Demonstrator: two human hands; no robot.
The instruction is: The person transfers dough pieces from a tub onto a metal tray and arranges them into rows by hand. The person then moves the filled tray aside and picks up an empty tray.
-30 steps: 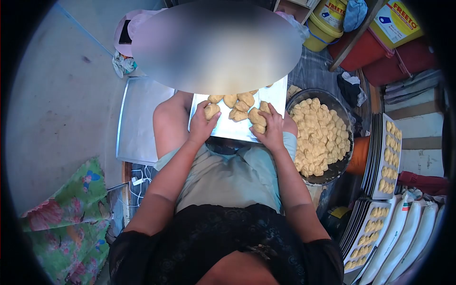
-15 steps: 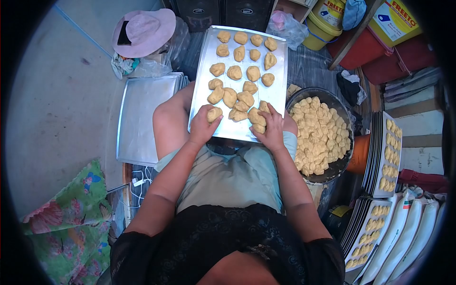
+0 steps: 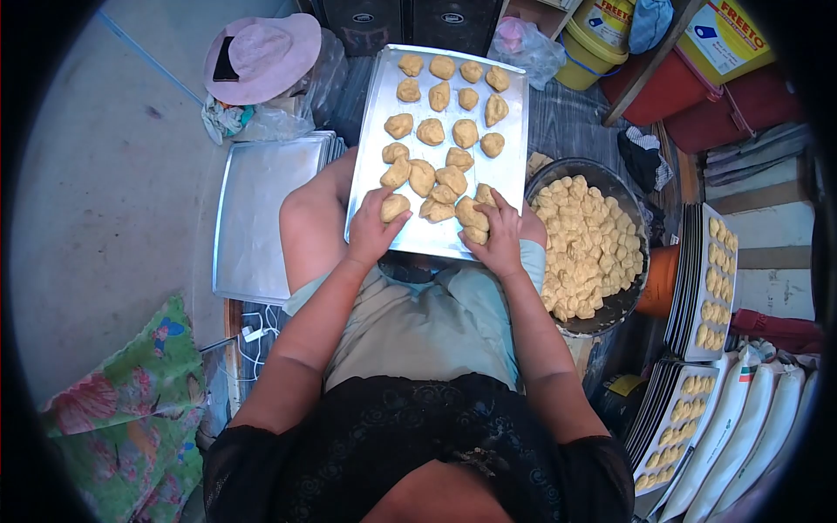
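Note:
A metal baking tray point(image 3: 510, 174) rests across my lap, with yellowish dough pieces point(image 3: 430, 132) on it. Those at the far end lie in loose rows; nearer to me several are heaped close together. My left hand point(image 3: 375, 225) is closed around a dough piece point(image 3: 395, 207) at the tray's near left corner. At the near right, my right hand point(image 3: 499, 240) has its fingers curled over dough pieces point(image 3: 472, 214) that touch one another. On the right side stands a large black basin point(image 3: 621, 321), filled with many more dough lumps point(image 3: 584, 244).
Stacked flat trays point(image 3: 261, 218) lean at my left. On the right are stacks of trays with shaped dough point(image 3: 715, 279) and long white sacks point(image 3: 724, 436). A pink hat point(image 3: 270, 57), a yellow bucket point(image 3: 593, 52) and red containers point(image 3: 663, 91) sit farther back.
Hardly anything differs. My left hand and its dough piece have shifted very slightly to the right; my right hand stays in place on the tray.

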